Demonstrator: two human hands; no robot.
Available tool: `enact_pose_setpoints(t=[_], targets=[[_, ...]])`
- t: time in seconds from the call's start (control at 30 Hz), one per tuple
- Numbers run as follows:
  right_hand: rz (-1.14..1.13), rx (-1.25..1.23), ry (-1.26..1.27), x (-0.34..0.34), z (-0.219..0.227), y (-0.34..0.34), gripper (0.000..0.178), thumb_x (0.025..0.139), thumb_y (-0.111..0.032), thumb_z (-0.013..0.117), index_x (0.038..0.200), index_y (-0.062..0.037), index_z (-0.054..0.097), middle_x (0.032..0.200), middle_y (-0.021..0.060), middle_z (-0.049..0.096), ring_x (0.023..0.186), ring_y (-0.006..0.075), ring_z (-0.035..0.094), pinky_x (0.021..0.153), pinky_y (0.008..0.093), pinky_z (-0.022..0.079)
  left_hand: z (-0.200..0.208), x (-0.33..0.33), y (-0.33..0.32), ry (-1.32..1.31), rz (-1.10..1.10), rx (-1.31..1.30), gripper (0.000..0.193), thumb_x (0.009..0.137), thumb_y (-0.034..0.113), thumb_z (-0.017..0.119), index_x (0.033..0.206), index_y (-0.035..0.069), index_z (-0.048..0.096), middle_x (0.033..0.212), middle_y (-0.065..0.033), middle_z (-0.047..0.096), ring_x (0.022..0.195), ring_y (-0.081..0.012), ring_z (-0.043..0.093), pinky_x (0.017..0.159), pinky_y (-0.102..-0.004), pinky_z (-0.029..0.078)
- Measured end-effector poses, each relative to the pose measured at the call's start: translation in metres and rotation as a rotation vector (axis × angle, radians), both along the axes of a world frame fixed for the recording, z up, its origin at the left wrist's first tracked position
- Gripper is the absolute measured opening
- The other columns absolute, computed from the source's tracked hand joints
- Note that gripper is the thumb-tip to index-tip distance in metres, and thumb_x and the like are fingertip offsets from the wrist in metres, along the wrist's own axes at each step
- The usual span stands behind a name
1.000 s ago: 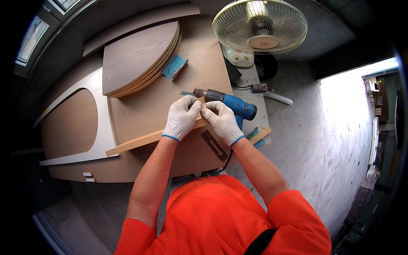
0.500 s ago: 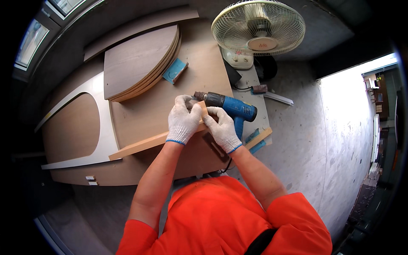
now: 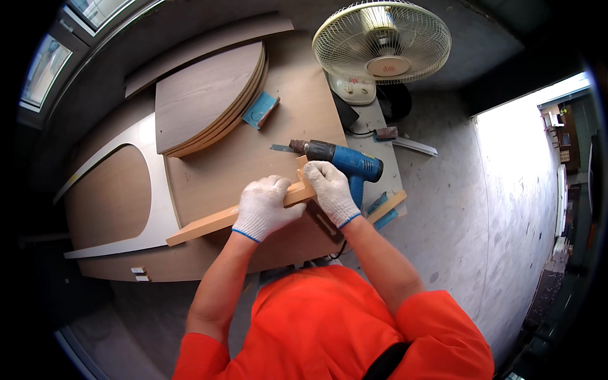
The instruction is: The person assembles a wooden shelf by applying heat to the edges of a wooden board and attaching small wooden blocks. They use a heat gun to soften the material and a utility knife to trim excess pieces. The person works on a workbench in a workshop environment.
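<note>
L hand, gloved, is wrapped over the wood strip, fingers on the far side, thumb out on the near side. It's just dropped from the small end piece to the strip, so prob. steadying it while the other hand stays up at the end. R hand, also gloved, is curled against the strip's R end, beside the end piece; can't tell if it's pinching it. Strip runs under L palm, out to the L along the near side of the table, w/ its R end at R fingers. Just beyond R hand: blue heat gun. Farther off: blue block, stacked curved boards, fan.
</note>
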State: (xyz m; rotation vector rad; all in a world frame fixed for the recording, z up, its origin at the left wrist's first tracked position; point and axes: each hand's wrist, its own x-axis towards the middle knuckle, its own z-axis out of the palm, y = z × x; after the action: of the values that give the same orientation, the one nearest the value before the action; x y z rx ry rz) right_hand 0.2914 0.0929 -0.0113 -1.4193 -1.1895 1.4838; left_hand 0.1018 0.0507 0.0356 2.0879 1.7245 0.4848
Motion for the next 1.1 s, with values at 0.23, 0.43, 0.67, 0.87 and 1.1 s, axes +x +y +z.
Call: enact_pose_setpoints(t=[0.23,0.43,0.67,0.87,1.1], targets=[[-0.042,0.076,-0.085,-0.012,-0.012,-0.01,0.037,0.106,-0.028,0.076,0.128,0.0015,0.072,0.121,0.0152,0.076,0.111,0.0217,0.073,0.099,0.0371,0.058,-0.013,-0.003,0.005,0.084,-0.036,-0.047,0.035,0.077,0.036,0.085,0.098,0.008,0.08,0.097,-0.013,0.076,0.093,-0.0347,0.075,0.083,-0.048,0.061],[-0.05,0.133,-0.145,-0.017,-0.014,-0.016,0.038,0.107,-0.025,0.072,0.134,0.0023,0.069,0.128,0.0171,0.073,0.115,0.0228,0.071,0.101,0.0368,0.057,-0.013,-0.007,0.01,0.103,-0.048,-0.082,0.032,0.078,0.037,0.085,0.094,0.009,0.079,0.094,-0.0126,0.075,0.093,-0.0342,0.075,0.082,-0.0479,0.061],[-0.115,-0.072,0.207,-0.01,-0.009,-0.026,0.039,0.109,-0.019,0.068,0.139,0.0046,0.067,0.132,0.0136,0.072,0.12,0.0193,0.068,0.106,0.0343,0.054,-0.011,-0.006,0.011,0.112,-0.049,-0.084,0.032,0.08,0.04,0.083,0.088,0.009,0.076,0.089,-0.0126,0.072,0.091,-0.0339,0.074,0.08,-0.0481,0.06],[-0.179,-0.123,0.212,-0.01,-0.008,-0.016,0.034,0.11,-0.023,0.069,0.131,0.0037,0.073,0.123,0.0082,0.074,0.113,0.0147,0.067,0.101,0.0306,0.054,-0.016,-0.006,0.01,0.103,-0.057,-0.046,0.031,0.079,0.038,0.083,0.086,0.009,0.074,0.087,-0.0125,0.071,0.089,-0.0339,0.074,0.079,-0.0489,0.06],[-0.151,-0.012,0.094,-0.017,-0.011,-0.028,0.036,0.11,-0.024,0.069,0.135,0.0024,0.071,0.123,0.007,0.073,0.11,0.0134,0.067,0.097,0.0306,0.056,-0.016,-0.009,0.009,0.086,-0.057,-0.032,0.031,0.079,0.038,0.083,0.086,0.009,0.074,0.086,-0.0127,0.071,0.088,-0.0343,0.074,0.079,-0.0491,0.06]])
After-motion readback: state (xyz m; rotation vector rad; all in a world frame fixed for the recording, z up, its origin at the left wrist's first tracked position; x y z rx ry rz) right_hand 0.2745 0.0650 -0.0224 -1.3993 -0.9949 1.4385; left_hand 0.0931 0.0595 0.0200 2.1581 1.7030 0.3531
